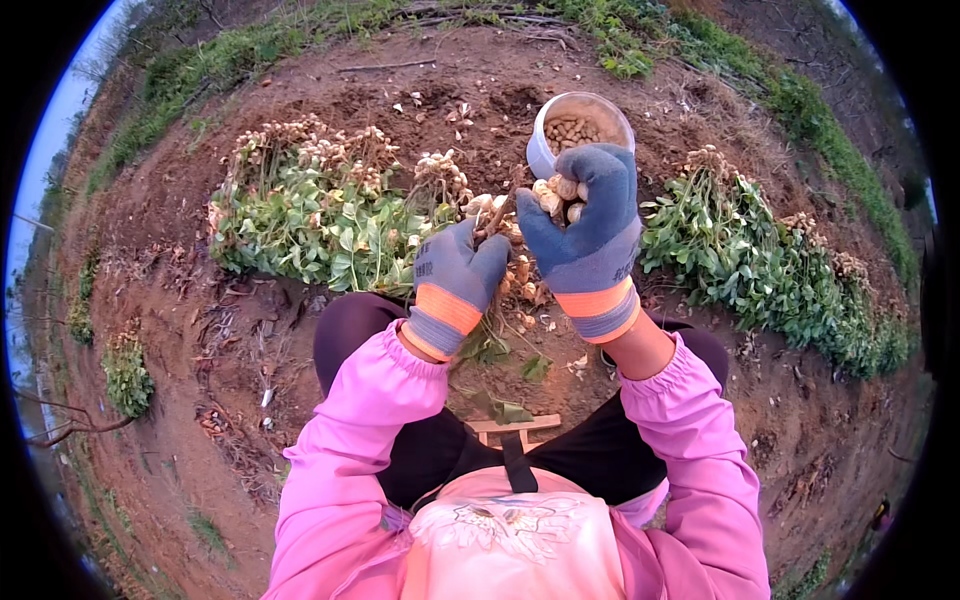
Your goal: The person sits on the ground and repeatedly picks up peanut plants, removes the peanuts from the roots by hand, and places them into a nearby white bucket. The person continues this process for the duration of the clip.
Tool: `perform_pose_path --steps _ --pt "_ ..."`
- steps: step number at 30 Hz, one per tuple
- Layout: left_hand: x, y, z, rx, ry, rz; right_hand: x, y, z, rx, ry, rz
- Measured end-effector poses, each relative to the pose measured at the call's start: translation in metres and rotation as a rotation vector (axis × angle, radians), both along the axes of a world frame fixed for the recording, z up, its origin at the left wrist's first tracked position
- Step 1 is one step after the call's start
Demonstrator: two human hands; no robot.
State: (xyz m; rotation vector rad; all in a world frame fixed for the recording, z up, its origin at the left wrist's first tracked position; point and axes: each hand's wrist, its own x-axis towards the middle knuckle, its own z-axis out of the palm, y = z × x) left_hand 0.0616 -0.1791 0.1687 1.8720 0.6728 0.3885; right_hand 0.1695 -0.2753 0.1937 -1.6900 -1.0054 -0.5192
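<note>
Both my hands wear dark grey-blue coated work gloves with orange cuffs. My left hand [459,277] is shut on the stems and roots of a peanut plant [491,217], whose leaves [484,345] hang down between my knees. More pods [521,281] dangle from it between my hands. Just to the right, my right hand [585,225] has its fingers curled around several pale peanut pods [553,196]. Right behind that hand stands a white plastic bucket [537,154], partly covered by the glove, with loose peanuts [571,132] inside.
A pile of pulled peanut plants [322,217] lies at my left, pods facing away from me. Another row of plants [772,262] stretches along the right. A small bundle [127,375] lies farther left. Beneath me is a wooden stool [517,426] on bare soil.
</note>
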Motion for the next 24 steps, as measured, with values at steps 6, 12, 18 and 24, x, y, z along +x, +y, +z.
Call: perform_pose_path --steps 6,12,18,24 --pt "-0.003 0.012 -0.007 -0.332 0.032 0.016 0.066 -0.005 -0.004 0.231 0.601 -0.091" --pt "0.002 0.013 0.001 -0.452 -0.016 -0.177 0.188 -0.007 -0.066 -0.252 0.309 -0.458" --pt "-0.011 0.030 -0.005 -0.626 -0.127 -0.251 0.122 0.009 -0.027 -0.195 0.664 0.246" --pt "-0.016 0.031 0.003 -0.661 -0.141 -0.302 0.030 0.006 -0.010 -0.268 0.778 1.046"
